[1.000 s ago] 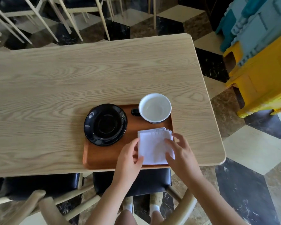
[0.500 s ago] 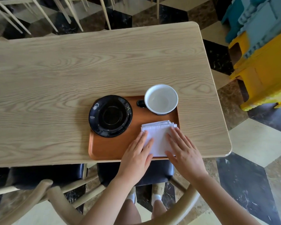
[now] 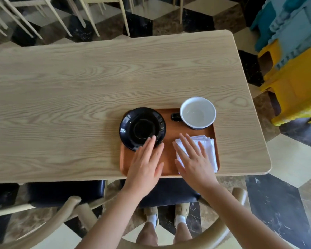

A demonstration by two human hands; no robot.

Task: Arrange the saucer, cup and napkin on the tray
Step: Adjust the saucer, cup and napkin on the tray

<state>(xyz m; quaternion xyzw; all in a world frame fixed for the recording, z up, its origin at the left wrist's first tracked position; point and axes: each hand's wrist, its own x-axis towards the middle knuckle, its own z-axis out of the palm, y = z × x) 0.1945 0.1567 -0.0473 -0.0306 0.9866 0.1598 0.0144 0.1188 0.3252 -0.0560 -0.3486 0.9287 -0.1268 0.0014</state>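
Note:
A brown tray (image 3: 169, 123) lies at the near edge of the wooden table. On its left part sits a black saucer (image 3: 142, 126), overhanging the tray's left rim. At the tray's far right stands an empty cup (image 3: 197, 112), white inside and dark outside, with its handle pointing left. A stack of white napkins (image 3: 209, 150) lies at the near right of the tray. My right hand (image 3: 192, 159) rests flat on the napkins with fingers spread. My left hand (image 3: 147, 162) is flat and open over the tray, its fingertips at the saucer's near rim.
The wooden table (image 3: 79, 97) stretches left and away. Wooden chairs with dark seats (image 3: 65, 191) stand at the near edge, more chair legs beyond the far edge. Yellow and blue plastic stools (image 3: 294, 69) are stacked at the right.
My left hand has left the napkins and moved left toward the saucer. My right hand has slid onto the middle of the napkins. The camera view has shifted back.

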